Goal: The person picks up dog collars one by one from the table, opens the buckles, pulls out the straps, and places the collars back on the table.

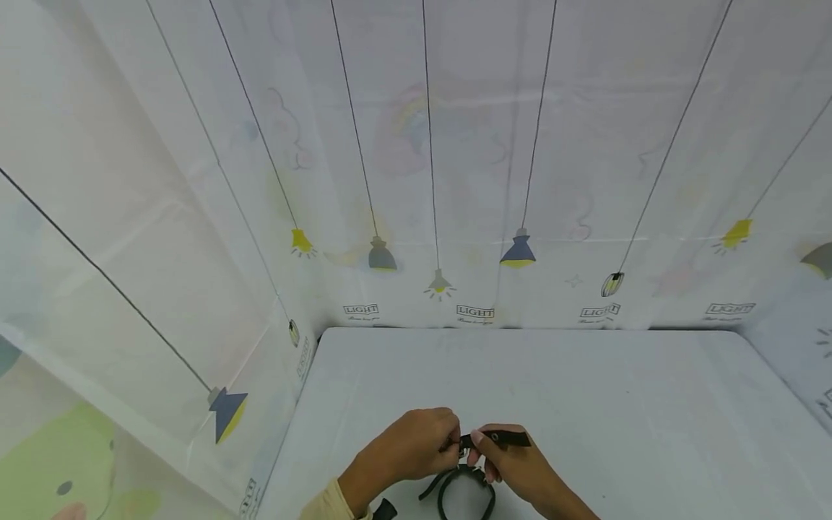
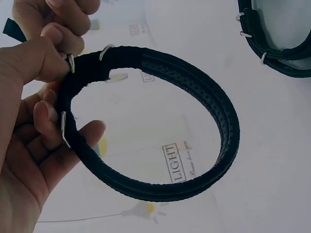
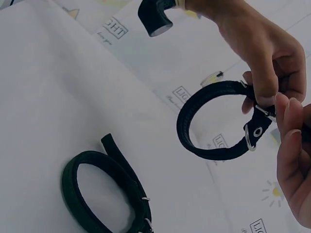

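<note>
A dark dog collar with metal fittings is looped into a ring and held up between both hands. My left hand grips it at the buckle, with fingers around the strap in the left wrist view. My right hand pinches the strap's end part, which sticks out past the thumb. Beside the buckle, the right wrist view shows a D-ring and an eyelet. Below the hands in the head view, a second dark collar lies coiled on the white table, its tail end sticking out.
The white table reaches back to a wall sheet printed with hanging lamps. Another printed sheet rises along the left side. A black band sits by the left wrist.
</note>
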Tool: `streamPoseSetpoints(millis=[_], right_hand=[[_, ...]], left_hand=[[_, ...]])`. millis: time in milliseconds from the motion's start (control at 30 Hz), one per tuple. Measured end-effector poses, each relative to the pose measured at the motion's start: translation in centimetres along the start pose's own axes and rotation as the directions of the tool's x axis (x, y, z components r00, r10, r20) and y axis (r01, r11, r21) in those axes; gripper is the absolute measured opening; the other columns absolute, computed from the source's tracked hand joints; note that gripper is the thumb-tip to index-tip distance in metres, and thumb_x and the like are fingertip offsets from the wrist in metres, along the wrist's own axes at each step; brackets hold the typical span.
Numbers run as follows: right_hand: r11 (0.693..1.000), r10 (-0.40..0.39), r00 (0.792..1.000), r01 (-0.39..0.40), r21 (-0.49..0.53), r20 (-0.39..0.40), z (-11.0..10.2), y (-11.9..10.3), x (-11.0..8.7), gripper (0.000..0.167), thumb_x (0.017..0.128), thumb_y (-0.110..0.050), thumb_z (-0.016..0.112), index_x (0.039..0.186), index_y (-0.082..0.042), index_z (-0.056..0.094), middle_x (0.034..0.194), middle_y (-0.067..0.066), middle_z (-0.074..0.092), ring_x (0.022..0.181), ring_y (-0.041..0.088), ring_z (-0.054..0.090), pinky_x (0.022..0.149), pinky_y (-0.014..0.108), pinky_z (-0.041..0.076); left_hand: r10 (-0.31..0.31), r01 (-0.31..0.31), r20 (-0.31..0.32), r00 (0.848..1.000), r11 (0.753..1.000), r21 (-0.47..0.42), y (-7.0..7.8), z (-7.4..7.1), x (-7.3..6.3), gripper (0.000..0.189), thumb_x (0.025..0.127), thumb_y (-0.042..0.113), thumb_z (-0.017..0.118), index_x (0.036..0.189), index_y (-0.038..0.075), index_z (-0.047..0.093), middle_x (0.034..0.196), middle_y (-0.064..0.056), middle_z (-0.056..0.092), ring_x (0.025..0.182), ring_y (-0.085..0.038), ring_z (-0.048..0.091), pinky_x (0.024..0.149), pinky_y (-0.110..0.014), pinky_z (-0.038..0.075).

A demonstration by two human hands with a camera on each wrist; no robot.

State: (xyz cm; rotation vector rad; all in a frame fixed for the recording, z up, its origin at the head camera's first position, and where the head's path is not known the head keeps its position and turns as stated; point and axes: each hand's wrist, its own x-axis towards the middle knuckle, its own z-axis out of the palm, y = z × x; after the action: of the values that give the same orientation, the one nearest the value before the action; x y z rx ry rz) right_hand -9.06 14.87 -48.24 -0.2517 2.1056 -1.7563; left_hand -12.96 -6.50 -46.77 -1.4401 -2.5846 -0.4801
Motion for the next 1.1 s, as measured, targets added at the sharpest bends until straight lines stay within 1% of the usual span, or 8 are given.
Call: streamPoseSetpoints(millis=[167,300,533,633,733,833,1000,1100], right_hand=[[0.999,-0.039,0.999,0.038,-0.030,-0.037,-0.1,-0.5,0.0,0.044,0.103,-0.039,0.055,0.092,0.001,0.069,0.076,0.000,0.068,0.053,0.006,0.055,0.052,0.024,0.048],[0.998,-0.038,0.995,0.034,-0.048,-0.092,-0.6,-0.9,-0.1,0.039,0.103,-0.035,0.056,0.097,0.000,0.070,0.078,0.003,0.069,0.054,0.008,0.056,0.052,0.025,0.048],[0.998,-0.010,0.987,0.000,-0.064,-0.161,-1.3,-1.6,-0.2,0.037,0.102,-0.036,0.057,0.100,-0.001,0.071,0.078,0.006,0.069,0.054,0.011,0.056,0.053,0.026,0.047],[0.998,-0.011,0.984,0.000,-0.065,-0.177,-1.4,-1.9,-0.3,0.036,0.102,-0.035,0.058,0.103,-0.001,0.070,0.079,0.007,0.070,0.054,0.012,0.057,0.053,0.026,0.048],[0.999,-0.022,0.982,0.013,-0.052,-0.186,-1.5,-2.1,-0.4,0.034,0.103,-0.031,0.057,0.103,0.001,0.068,0.080,0.008,0.071,0.053,0.012,0.058,0.054,0.026,0.048],[0.999,-0.038,0.983,0.034,-0.029,-0.180,-1.7,-2.2,-0.4,0.034,0.103,-0.031,0.057,0.103,0.002,0.067,0.079,0.008,0.071,0.054,0.012,0.058,0.055,0.027,0.048],[0.997,-0.074,0.986,0.074,-0.007,-0.151,-1.9,-2.2,-0.4,0.036,0.102,-0.032,0.058,0.104,0.003,0.066,0.080,0.008,0.071,0.054,0.011,0.058,0.056,0.027,0.050],[0.994,-0.106,0.983,0.107,0.001,-0.149,-1.9,-2.0,-0.4,0.035,0.103,-0.030,0.057,0.106,0.004,0.065,0.081,0.009,0.071,0.055,0.011,0.059,0.057,0.029,0.052]], left_hand=[[-0.043,0.035,-0.080,0.996,0.994,-0.108,-0.3,0.3,-0.1,0.010,0.089,0.010,0.068,0.084,0.015,0.062,0.074,0.010,0.055,0.061,0.009,0.038,0.054,-0.003,0.032],[-0.063,0.038,-0.155,0.986,0.986,-0.160,-0.7,0.1,-0.2,0.006,0.094,0.013,0.068,0.090,0.016,0.067,0.080,0.011,0.058,0.069,0.007,0.044,0.062,-0.003,0.036],[-0.048,0.023,-0.274,0.961,0.995,-0.095,-1.0,0.0,-0.5,0.008,0.095,0.027,0.072,0.098,0.020,0.073,0.095,0.010,0.058,0.083,-0.002,0.049,0.073,-0.011,0.041],[-0.049,0.041,-0.286,0.957,0.999,-0.034,-1.2,0.3,-0.9,0.024,0.094,0.039,0.072,0.108,0.020,0.072,0.098,0.011,0.063,0.085,-0.003,0.053,0.075,-0.017,0.045],[-0.069,0.060,-0.282,0.957,0.997,-0.042,-1.4,0.4,-1.2,0.032,0.093,0.046,0.070,0.112,0.020,0.071,0.096,0.013,0.069,0.080,-0.001,0.055,0.073,-0.019,0.044],[-0.104,0.067,-0.270,0.957,0.988,-0.141,-1.4,0.3,-1.4,0.032,0.094,0.045,0.067,0.112,0.019,0.072,0.097,0.012,0.072,0.078,0.001,0.056,0.072,-0.018,0.045],[-0.170,0.089,-0.231,0.958,0.942,-0.325,-1.1,0.1,-1.3,0.028,0.098,0.042,0.063,0.111,0.018,0.070,0.103,0.012,0.071,0.091,0.000,0.061,0.082,-0.024,0.051],[-0.196,0.100,-0.233,0.953,0.924,-0.369,-0.9,0.1,-1.3,0.023,0.100,0.039,0.062,0.107,0.018,0.069,0.099,0.012,0.069,0.089,0.000,0.059,0.080,-0.023,0.051]])
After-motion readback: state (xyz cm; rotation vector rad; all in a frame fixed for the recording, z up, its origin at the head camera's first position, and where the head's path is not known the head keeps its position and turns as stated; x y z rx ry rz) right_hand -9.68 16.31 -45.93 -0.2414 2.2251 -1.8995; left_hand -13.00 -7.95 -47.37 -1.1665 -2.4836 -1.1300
